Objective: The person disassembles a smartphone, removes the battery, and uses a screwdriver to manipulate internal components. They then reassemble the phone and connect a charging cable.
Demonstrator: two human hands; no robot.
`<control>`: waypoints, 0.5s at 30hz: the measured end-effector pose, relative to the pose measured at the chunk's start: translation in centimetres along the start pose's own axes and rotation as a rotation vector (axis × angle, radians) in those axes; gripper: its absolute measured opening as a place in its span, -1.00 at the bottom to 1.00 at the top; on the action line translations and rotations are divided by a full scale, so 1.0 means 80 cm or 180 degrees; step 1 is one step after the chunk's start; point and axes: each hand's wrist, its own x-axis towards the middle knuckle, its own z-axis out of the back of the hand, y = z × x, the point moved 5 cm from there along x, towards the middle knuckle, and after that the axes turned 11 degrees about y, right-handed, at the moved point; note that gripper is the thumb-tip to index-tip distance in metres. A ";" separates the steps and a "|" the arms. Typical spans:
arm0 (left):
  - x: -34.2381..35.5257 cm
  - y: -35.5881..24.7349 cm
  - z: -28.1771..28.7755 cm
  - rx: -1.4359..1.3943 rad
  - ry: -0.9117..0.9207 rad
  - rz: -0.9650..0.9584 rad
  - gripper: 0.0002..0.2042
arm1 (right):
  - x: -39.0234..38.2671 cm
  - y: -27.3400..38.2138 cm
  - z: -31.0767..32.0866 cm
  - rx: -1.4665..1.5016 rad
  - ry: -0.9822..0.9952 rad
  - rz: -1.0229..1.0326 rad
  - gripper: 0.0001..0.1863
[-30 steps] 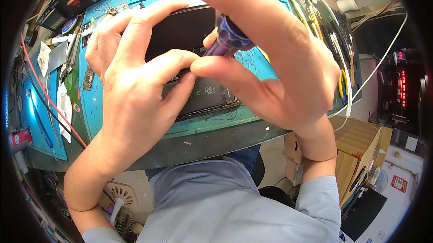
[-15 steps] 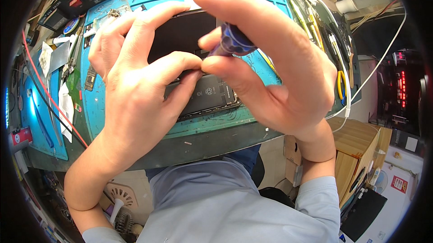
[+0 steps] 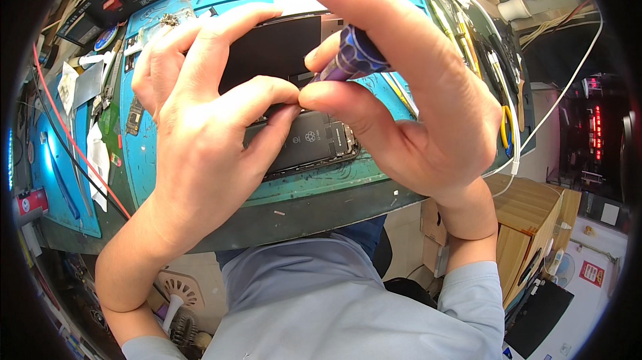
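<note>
An opened phone lies on the blue mat, its body with a dark battery (image 3: 301, 143) nearest me and its black screen panel (image 3: 271, 49) raised behind. My right hand (image 3: 445, 89) is closed around a blue and purple screwdriver (image 3: 358, 54), which slants down toward the seam between the two halves. Thumb and index finger of my left hand (image 3: 200, 123) pinch together at that seam, close by the driver's lower end. What lies in that pinch is hidden, as is the driver's tip. The other left fingers reach along the screen panel's left and top edges.
A blue work mat (image 3: 374, 159) covers the bench. Tweezers and pen-like tools lie at the right beside yellow-handled pliers (image 3: 505, 126) and a white cable (image 3: 565, 86). At the left are a red wire (image 3: 80, 149), a small circuit board (image 3: 134, 118) and a black box (image 3: 110, 2).
The screwdriver and my right index finger have shifted slightly right, and the driver leans more. More of the screen panel shows. My left hand stays in place.
</note>
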 end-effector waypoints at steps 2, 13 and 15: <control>0.001 -0.001 0.000 -0.0021 -0.0023 -0.0003 -0.80 | -0.001 0.002 0.001 -0.0028 0.0031 -0.0145 -0.43; 0.002 -0.002 0.000 0.0013 -0.0015 -0.0012 -0.79 | -0.004 0.001 0.000 -0.0045 -0.0008 -0.0152 -0.40; 0.002 -0.002 -0.001 -0.0006 -0.0017 -0.0013 -0.79 | -0.005 0.000 0.000 -0.0067 -0.0110 0.0125 -0.41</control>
